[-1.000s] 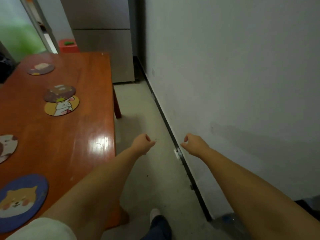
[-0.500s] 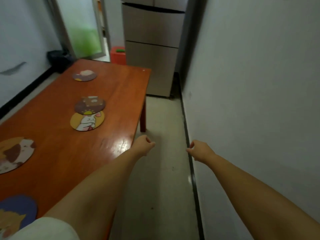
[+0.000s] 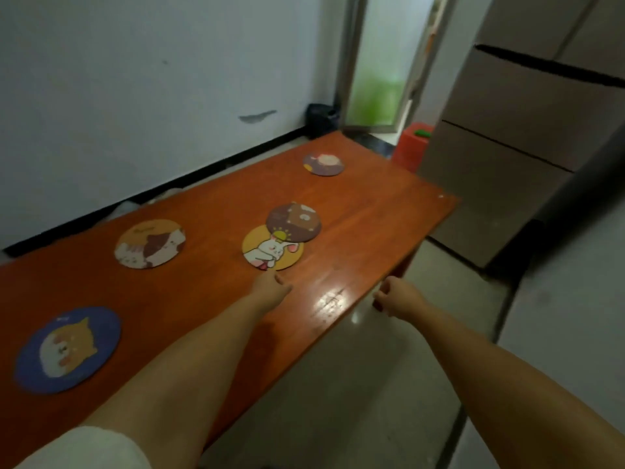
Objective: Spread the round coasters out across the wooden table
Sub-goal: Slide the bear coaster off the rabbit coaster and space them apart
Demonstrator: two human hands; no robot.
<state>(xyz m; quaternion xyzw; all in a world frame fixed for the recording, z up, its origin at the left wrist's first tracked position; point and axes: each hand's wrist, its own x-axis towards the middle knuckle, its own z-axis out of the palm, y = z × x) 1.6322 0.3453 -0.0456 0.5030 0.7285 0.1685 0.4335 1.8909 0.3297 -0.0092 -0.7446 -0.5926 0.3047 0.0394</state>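
Observation:
Several round picture coasters lie on the wooden table [image 3: 365, 211]. A blue dog coaster [image 3: 67, 348] is nearest, at the left. An orange cat coaster [image 3: 149, 243] sits further back. A brown bear coaster [image 3: 293, 221] overlaps the far edge of a yellow rabbit coaster [image 3: 270, 253]. A purple coaster [image 3: 323, 164] lies alone near the far end. My left hand [image 3: 270, 287] is over the table with fingers curled, one fingertip at the rabbit coaster's near edge. My right hand [image 3: 397, 297] hangs curled and holding nothing, just beyond the table's right edge.
A tall fridge [image 3: 507, 157] stands past the table's far right corner. Behind the far end are a red stool [image 3: 412, 143], a black bin [image 3: 319, 120] and a doorway. A white wall runs along the table's far side. Pale floor lies to the right.
The view has swung left onto the table. My left hand has moved from beside the table edge to over the top, reaching the rabbit coaster. My right hand stays off the edge.

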